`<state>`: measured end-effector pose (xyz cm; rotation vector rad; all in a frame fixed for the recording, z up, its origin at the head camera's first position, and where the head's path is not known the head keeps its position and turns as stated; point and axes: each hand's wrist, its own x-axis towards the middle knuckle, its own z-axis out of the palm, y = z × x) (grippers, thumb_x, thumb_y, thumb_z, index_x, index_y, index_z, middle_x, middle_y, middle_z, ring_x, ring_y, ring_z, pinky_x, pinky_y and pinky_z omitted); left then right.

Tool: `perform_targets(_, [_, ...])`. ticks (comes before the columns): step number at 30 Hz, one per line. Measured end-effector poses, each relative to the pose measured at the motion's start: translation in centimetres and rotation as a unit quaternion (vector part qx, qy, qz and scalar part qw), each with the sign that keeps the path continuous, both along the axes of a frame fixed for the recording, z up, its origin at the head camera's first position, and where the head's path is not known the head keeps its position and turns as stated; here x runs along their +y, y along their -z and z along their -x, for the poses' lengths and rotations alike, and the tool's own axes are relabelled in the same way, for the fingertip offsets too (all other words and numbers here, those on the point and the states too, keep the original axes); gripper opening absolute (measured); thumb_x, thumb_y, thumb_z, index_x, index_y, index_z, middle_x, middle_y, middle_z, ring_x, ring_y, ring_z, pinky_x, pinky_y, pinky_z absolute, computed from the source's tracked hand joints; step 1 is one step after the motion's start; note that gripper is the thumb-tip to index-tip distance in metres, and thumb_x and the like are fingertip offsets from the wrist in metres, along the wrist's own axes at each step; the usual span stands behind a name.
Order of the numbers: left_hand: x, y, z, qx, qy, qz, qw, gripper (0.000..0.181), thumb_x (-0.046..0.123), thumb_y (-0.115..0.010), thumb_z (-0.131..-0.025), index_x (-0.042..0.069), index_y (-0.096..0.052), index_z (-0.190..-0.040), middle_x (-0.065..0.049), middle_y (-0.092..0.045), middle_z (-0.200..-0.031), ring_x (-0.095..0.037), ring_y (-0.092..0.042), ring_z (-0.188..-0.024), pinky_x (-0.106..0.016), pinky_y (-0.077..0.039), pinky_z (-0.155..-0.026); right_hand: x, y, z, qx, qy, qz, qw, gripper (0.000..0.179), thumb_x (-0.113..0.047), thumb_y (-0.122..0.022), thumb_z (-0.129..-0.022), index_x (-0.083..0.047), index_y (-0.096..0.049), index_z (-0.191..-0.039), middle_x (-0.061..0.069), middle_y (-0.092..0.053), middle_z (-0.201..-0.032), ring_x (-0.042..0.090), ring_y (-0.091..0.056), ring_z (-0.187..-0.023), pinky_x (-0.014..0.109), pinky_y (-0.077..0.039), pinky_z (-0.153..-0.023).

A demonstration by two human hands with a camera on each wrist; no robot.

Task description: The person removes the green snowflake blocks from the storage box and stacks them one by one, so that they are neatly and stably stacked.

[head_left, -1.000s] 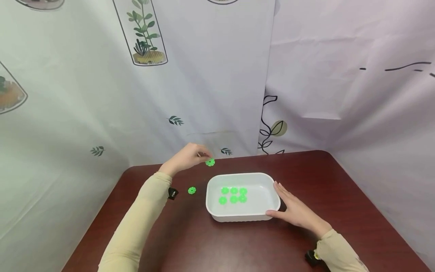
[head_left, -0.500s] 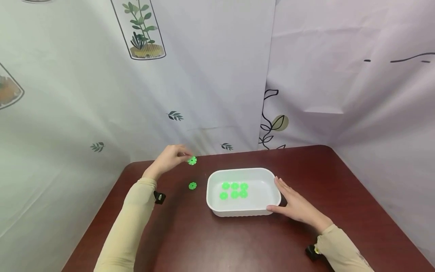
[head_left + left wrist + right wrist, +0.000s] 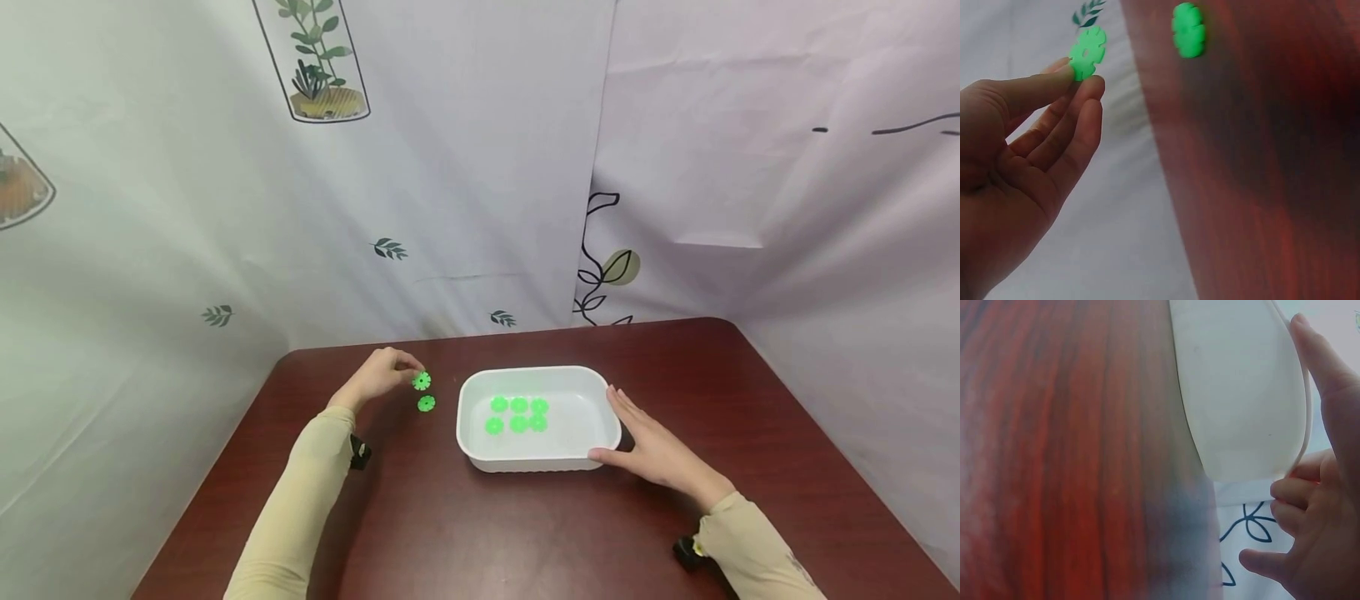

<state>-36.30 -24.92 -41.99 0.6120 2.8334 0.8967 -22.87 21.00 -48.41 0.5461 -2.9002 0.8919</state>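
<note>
My left hand (image 3: 378, 375) pinches a bright green notched plastic disc (image 3: 1088, 52) between thumb and fingertips, over the table's far left part. A second green disc (image 3: 426, 403) lies on the table just below it in the head view. My right hand (image 3: 660, 450) holds the right end of a white rectangular tub (image 3: 534, 465), thumb at the front rim and fingers at the side rim. Inside the tub, several green discs (image 3: 519, 405) lie in two rows toward its left half. The right wrist view shows the tub's outer wall (image 3: 1241, 394) with the thumb along its rim.
The dark red wooden table (image 3: 450, 533) has rounded far corners. A pale printed curtain (image 3: 480, 167) hangs right behind its back edge and along both sides. Black straps with small devices (image 3: 360, 452) sit at both wrists.
My left hand first moved left with its disc, then came down and nearer the lying disc. The right hand stays on the tub. The head view tilted slightly.
</note>
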Motion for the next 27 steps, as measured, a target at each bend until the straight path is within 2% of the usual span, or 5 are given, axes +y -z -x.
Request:
perform_targets(8, [0.6,1.8,0.3,-0.018,0.016,0.020,0.9995,0.017,0.006,-0.062,-0.098,0.005,-0.077,-0.105,-0.005,-0.074,-0.098,-0.017,-0.068,-0.081,-0.042,-0.056,-0.079,0.0,-0.1,-0.1,0.000,-0.001,0.005,1.0000,0.111,-0.065,-0.071,-0.083,0.001,-0.024,-0.158,0.022,-0.021,-0.163,0.043,-0.025,-0.147,0.059,-0.034,-0.110])
perform_targets(16, [0.7,3.1,0.4,-0.037,0.001,0.020,0.9991,0.016,0.007,-0.063,-0.097,0.007,-0.078,-0.103,-0.005,-0.074,-0.101,-0.020,-0.067,-0.094,-0.043,-0.055,-0.083,0.0,-0.3,-0.1,-0.002,-0.001,0.001,1.0000,0.111,-0.065,-0.071,-0.083,0.000,-0.024,-0.158,0.022,-0.022,-0.163,0.042,-0.025,-0.148,0.059,-0.034,-0.110])
perform_targets(27, [0.8,4.4,0.2,-0.034,-0.025,0.024,0.9988,0.015,0.009,-0.064,-0.097,0.006,-0.078,-0.103,-0.005,-0.073,-0.102,-0.020,-0.064,-0.092,-0.041,-0.054,-0.082,0.0,0.2,0.0,-0.005,0.002,0.003,1.0000,0.111,-0.065,-0.072,-0.082,-0.001,-0.023,-0.159,0.022,-0.021,-0.163,0.042,-0.025,-0.147,0.060,-0.035,-0.109])
